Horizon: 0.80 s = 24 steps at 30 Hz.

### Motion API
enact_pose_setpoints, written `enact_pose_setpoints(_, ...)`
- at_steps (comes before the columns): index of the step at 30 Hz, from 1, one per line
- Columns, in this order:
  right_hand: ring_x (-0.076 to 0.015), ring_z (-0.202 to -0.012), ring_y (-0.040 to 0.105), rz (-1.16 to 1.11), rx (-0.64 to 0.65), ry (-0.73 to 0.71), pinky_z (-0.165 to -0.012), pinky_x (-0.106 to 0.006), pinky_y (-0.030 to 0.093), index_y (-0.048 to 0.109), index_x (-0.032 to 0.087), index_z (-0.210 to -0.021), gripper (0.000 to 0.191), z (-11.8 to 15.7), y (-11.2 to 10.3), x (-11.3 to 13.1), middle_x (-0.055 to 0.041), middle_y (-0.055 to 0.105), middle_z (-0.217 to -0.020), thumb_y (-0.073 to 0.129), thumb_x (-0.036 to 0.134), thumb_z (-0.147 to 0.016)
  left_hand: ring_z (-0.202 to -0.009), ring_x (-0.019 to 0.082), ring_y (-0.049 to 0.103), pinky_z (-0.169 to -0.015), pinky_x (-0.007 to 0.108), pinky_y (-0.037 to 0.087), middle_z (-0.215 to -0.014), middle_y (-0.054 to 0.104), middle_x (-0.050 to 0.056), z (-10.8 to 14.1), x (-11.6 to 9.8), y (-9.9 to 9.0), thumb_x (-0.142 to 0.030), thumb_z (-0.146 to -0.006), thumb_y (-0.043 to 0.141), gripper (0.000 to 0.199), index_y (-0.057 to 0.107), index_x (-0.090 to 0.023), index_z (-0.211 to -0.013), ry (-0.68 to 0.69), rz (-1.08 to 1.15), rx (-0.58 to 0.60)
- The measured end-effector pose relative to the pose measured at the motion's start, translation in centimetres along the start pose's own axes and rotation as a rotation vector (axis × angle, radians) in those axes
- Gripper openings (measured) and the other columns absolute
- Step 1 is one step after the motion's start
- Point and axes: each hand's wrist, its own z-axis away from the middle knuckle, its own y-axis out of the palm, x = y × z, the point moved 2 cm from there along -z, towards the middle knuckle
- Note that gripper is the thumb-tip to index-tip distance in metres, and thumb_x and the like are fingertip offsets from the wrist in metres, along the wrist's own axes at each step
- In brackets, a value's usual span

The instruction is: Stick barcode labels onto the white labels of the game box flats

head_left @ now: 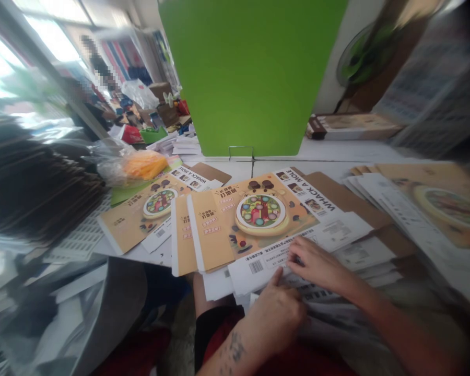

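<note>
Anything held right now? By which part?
Left hand and right hand are at the near white flap of the top carton; actual grip can't be told.

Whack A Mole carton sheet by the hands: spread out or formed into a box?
Spread out: the carton sheet shows its picture panel, lettered panel and barcode panel laid side by side, no walls standing.

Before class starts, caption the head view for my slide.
Left hand and right hand at the white flap of a flat WHACK A MOLE carton, a green panel behind.
</note>
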Motion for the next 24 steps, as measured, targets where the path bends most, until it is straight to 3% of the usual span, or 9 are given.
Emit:
enact_pose_setpoints(5,-0.0181,-0.086,0.054,-0.016,-0.036,0.041,-0.078,-0.032,0.045,0.054,0.020,-0.081,0.002,0.4,0.1,-0.5,-0.0037,0.055,-0.092,0.053,0.022,-0.081,-0.074,0.017,0.063,-0.116,0.047,0.020,-0.077,0.067,0.002,0.1,0.0,-0.1,-0.028,-0.092,0.059,0.021,0.069,-0.017,-0.077,-0.011,0.007,0.019)
enact_pose_setpoints(8,-0.0186,-0.088,0.055,-0.027,-0.060,0.073,-0.079,-0.032,0.046,0.052,0.020,-0.091,0.008,0.7,0.4,-0.6,-0.0044,0.056,-0.096,0.052,0.023,-0.083,-0.073,0.018,0.064,-0.116,0.048,0.021,-0.076,0.067,0.002,0.2,0.0,0.0,-0.025,-0.090,0.061,0.017,0.069,-0.016,-0.078,-0.014,0.000,0.006)
enact_pose_setpoints(13,-0.0230,-0.094,0.056,0.018,-0.166,0.081,-0.082,-0.036,0.046,0.051,0.021,-0.090,0.020,0.9,1.4,-0.7,-0.0055,0.056,-0.096,0.063,0.035,-0.083,-0.072,0.018,0.063,-0.116,0.049,0.021,-0.075,0.066,0.001,0.5,-0.2,0.3,-0.022,-0.090,0.060,0.017,0.068,-0.017,-0.076,-0.010,-0.010,-0.012)
enact_pose_setpoints(17,-0.0227,-0.090,0.057,0.035,-0.220,0.094,-0.079,-0.036,0.047,0.052,0.022,-0.089,0.010,1.2,0.7,-1.7,-0.0052,0.057,-0.095,0.058,0.029,-0.086,-0.071,0.016,0.062,-0.114,0.045,0.026,-0.075,0.065,0.000,1.3,0.0,-0.5,-0.023,-0.091,0.060,0.018,0.067,-0.017,-0.075,-0.089,0.072,-0.015)
enact_pose_setpoints(19,-0.0240,-0.092,0.056,0.047,-0.262,0.084,-0.080,-0.038,0.046,0.054,0.022,-0.090,0.006,1.6,-0.6,-1.9,-0.0066,0.058,-0.096,0.052,0.028,-0.089,-0.073,0.015,0.062,-0.108,0.039,0.035,-0.075,0.065,0.000,1.9,0.5,-1.6,-0.024,-0.090,0.063,0.018,0.066,-0.018,-0.073,-0.208,0.162,-0.048)
enact_pose_setpoints(21,-0.0246,-0.096,0.056,0.054,-0.347,0.019,-0.084,-0.039,0.046,0.057,0.022,-0.092,0.011,2.4,-2.0,-1.3,-0.0079,0.058,-0.098,0.047,0.027,-0.092,-0.075,0.016,0.062,-0.091,0.030,0.046,-0.076,0.065,0.000,2.6,1.1,-2.7,-0.024,-0.090,0.064,0.016,0.067,-0.018,-0.075,-0.348,0.252,-0.092)
enact_pose_setpoints(24,-0.0224,-0.096,0.057,0.047,-0.443,-0.128,-0.086,-0.037,0.046,0.060,0.023,-0.094,0.015,3.6,-3.4,0.3,-0.0074,0.060,-0.097,0.045,0.026,-0.096,-0.075,0.017,0.063,-0.069,0.023,0.047,-0.081,0.066,0.002,3.5,1.8,-4.1,-0.022,-0.091,0.062,0.015,0.069,-0.017,-0.078,-0.492,0.411,-0.146)
